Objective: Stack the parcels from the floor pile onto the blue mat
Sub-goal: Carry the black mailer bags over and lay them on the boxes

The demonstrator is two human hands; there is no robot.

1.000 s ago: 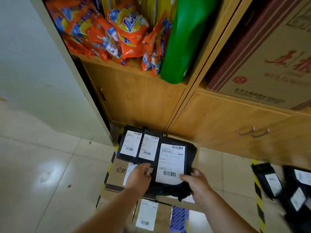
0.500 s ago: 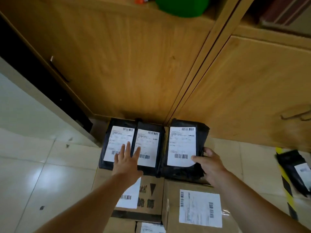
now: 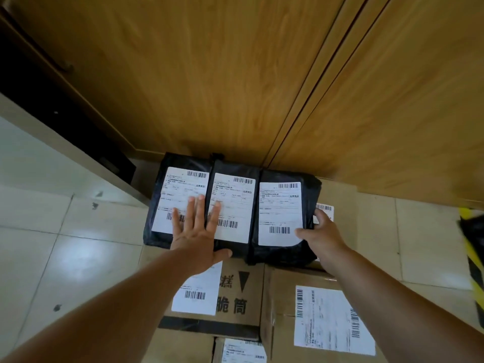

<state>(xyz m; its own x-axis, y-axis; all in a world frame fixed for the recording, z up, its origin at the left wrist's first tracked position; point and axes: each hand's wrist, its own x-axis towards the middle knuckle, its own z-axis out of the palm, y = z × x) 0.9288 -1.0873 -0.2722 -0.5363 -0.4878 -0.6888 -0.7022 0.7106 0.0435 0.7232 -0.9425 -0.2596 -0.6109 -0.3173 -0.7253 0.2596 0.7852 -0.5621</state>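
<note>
Two brown cardboard cartons with white labels point(image 3: 314, 310) lie nearest. On them rest three soft black plastic mailer parcels: left point(image 3: 180, 203), middle point(image 3: 233, 208), right point(image 3: 281, 216). The left hand point(image 3: 196, 237), fingers straight and spread, presses flat on the left and middle parcels. The right hand point(image 3: 323, 235) curls round the right parcel's right edge. They look light, limp and slippery; hold by both edges. Farthest stands a wooden cabinet point(image 3: 209, 74). No blue mat shows.

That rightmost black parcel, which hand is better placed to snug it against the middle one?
Right. The right hand already grips the rightmost black parcel at its outer edge, while the left hand lies flat across the other two, likely bracing them.
</note>
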